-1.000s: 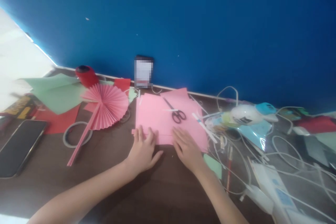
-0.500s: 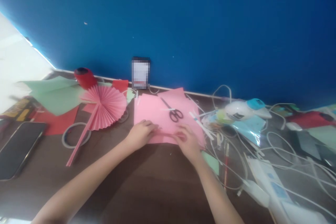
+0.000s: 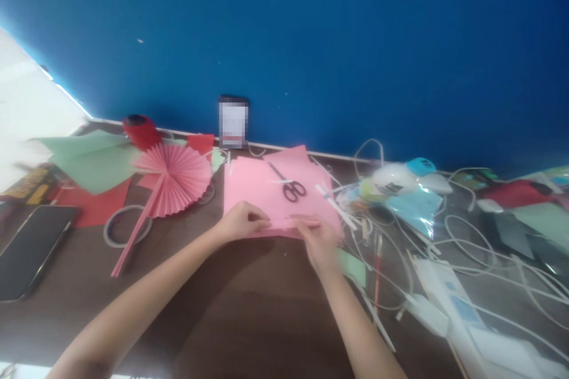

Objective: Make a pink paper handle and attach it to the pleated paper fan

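Observation:
My left hand [image 3: 242, 222] is closed in a pinch on the left end of a narrow pink paper strip [image 3: 283, 224], low over a stack of pink paper [image 3: 249, 183]. At the strip's other end, my right hand [image 3: 320, 243] pinches it between thumb and fingers. Blur hides whether the strip is loose or a folded edge of the top sheet. Dark-handled scissors [image 3: 293, 190] lie on the stack just beyond both hands. Left of the stack rests a pleated pink paper fan [image 3: 182, 180] with a long pink handle.
At the left are a phone [image 3: 35, 251], a tape roll [image 3: 108, 231], red paper [image 3: 100, 210] and green paper [image 3: 91, 160]. Tangled white cables [image 3: 471, 275], a glue bottle [image 3: 391, 180] and a power strip [image 3: 471, 314] crowd the right. A blue wall [image 3: 311, 59] stands behind.
My fingers have shifted slightly along the pink strip, and the right hand's fingers now lie flatter along it. The whole view has moved a little; the scissors and fan stay put.

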`<state>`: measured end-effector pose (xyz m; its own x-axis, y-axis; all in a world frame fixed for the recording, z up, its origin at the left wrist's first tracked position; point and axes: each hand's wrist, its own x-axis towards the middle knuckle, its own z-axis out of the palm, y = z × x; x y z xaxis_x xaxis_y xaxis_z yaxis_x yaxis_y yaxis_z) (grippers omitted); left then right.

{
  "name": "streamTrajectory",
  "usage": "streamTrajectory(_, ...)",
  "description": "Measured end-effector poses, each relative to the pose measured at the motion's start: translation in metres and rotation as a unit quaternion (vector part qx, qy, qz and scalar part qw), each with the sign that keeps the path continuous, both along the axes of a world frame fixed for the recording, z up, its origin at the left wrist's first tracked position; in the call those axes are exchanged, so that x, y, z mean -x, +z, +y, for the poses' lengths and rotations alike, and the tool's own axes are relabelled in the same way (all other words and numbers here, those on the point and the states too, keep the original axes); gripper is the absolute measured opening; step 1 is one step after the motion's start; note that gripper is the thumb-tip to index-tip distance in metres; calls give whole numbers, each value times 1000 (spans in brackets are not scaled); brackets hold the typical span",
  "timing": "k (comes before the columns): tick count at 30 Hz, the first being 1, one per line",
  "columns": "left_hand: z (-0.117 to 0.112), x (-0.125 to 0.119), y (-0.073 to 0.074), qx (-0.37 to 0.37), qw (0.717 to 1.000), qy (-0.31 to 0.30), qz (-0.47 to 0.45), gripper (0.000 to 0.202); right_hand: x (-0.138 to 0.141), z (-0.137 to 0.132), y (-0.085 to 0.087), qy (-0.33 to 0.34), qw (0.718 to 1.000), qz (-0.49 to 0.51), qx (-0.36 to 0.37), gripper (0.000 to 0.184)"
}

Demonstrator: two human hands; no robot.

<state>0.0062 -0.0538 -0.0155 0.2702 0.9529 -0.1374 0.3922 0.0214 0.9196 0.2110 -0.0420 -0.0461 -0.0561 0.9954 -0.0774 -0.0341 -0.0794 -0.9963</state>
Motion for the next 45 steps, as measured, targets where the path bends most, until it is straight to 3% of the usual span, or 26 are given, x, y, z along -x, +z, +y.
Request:
streamTrajectory(10, 2, -16, 9, -34, 999, -33, 23, 23, 5, -6, 13, -70, 991, -88, -76, 18)
streamTrajectory(18, 0, -18, 9, -24, 998, -49, 7, 31, 5, -10, 19, -81, 986, -128, -70, 17)
streamTrajectory(26, 4, -27, 8, 58, 994, -84, -32, 30, 6, -12, 31, -54, 982, -153, -96, 14)
streamTrajectory(30, 5, -28, 4, 66, 990, -99, -70, 33, 4, -11, 26, -61, 989, -113, -75, 16)
streamTrajectory(33, 4, -27, 4, 70, 989, -99, -90, 36, 4, -9, 21, -67, 997, -31, -31, 29)
streamTrajectory(35, 3, -27, 6, 60, 991, -89, -82, 38, 5, -7, 18, -36, 998, 51, 11, 36)
streamTrajectory(39, 0, -29, 9, 30, 995, -70, -57, 38, 6, -5, 15, 21, 983, 170, 68, 26)
streamTrajectory(45, -2, -34, 8, 46, 996, -56, -60, 37, 6, -5, 13, -47, 979, 182, 74, 20)
